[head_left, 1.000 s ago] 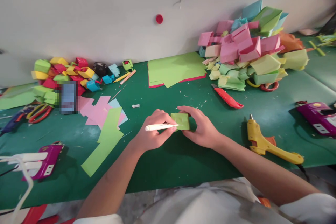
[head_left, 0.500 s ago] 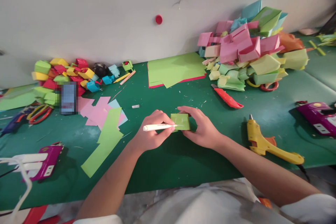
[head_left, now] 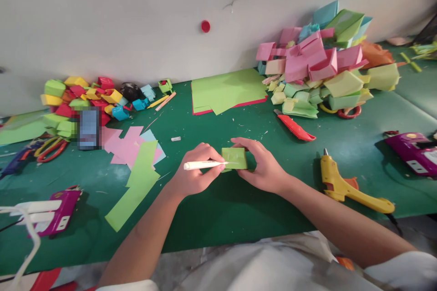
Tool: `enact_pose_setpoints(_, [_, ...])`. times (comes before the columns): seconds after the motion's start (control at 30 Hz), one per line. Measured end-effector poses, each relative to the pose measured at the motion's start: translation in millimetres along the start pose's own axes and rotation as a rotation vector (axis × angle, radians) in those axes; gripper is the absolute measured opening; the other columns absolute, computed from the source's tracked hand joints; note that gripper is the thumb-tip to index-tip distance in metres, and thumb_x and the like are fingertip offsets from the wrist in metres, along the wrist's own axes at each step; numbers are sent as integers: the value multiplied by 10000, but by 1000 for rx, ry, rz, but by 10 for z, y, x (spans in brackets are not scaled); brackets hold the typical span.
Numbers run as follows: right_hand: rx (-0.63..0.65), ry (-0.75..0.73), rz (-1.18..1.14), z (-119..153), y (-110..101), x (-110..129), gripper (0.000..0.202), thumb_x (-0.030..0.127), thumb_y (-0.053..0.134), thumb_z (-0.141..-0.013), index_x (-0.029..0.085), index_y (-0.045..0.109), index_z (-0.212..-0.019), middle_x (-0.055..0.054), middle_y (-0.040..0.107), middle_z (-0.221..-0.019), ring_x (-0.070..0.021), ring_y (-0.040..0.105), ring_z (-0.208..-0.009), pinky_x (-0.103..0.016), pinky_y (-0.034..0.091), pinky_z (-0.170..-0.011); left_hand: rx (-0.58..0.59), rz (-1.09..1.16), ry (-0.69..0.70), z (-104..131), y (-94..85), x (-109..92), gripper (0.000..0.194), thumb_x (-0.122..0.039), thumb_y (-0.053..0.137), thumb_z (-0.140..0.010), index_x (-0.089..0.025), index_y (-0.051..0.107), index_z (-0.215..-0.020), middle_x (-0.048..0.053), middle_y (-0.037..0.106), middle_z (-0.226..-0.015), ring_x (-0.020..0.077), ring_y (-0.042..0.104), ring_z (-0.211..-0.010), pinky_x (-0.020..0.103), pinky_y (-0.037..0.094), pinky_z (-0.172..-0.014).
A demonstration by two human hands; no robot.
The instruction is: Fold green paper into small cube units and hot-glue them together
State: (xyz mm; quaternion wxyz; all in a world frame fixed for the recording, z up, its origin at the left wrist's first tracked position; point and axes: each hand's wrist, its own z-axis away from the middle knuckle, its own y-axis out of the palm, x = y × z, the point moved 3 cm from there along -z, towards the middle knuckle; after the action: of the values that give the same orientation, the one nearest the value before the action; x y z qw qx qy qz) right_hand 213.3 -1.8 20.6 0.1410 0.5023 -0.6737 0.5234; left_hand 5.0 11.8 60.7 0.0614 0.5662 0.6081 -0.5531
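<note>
A small green paper piece (head_left: 239,157) lies between my hands, with pale marks on its top. My left hand (head_left: 201,170) pinches a white pen (head_left: 201,165), whose thin tip points right, over the paper. My right hand (head_left: 262,166) holds the paper's right side, thumb near the lower edge and fingers along the far edge. To the left lie green paper strips (head_left: 136,188) and pink paper pieces (head_left: 128,145).
On the green table (head_left: 211,218), a yellow glue gun (head_left: 341,182) and red cutter (head_left: 296,128) lie right. Green sheets (head_left: 225,88) are at the back, between folded paper piles (head_left: 317,61) and small colored boxes (head_left: 92,95). A phone (head_left: 88,129) and power strip (head_left: 63,211) are left.
My left hand and the white pen have shifted slightly left over the green paper. More pale marks show on it. My right hand has barely moved.
</note>
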Motion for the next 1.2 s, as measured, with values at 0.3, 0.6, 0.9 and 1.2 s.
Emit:
enact_pose_setpoints(0.3, [2,-4,-10,1,5,-9,713,143,621,-736,275,447,-1416,-86,694,-1222,-315,660,-1120,-511,495,-965,-11,10,19,-3,-36,6,71,-201,633,-945,-204,649,-876,21,698,-799,153,593,-717,301,462,-683])
enact_pose_setpoints(0.6, [-27,-6,20,1,-6,0,688,162,626,-755,269,455,-1412,-90,696,-1231,-314,667,-1105,-492,495,-948,-87,54,72,7,-43,-3,55,-163,653,-930,-206,643,-898,19,684,-801,146,595,-716,290,471,-669])
enact_pose_setpoints(0.9, [23,-32,50,22,73,12,694,160,626,-754,258,445,-1417,-102,693,-1255,-323,659,-1113,-511,494,-962,-137,16,48,27,11,16,24,-187,660,-933,-209,653,-927,23,685,-825,155,632,-752,289,490,-677])
enact_pose_setpoints(1.2, [38,-48,50,15,94,12,686,159,617,-758,253,442,-1414,-111,692,-1265,-327,662,-1127,-519,496,-961,-111,-14,59,7,43,-18,45,-183,651,-940,-208,638,-905,2,687,-813,136,617,-731,275,481,-686])
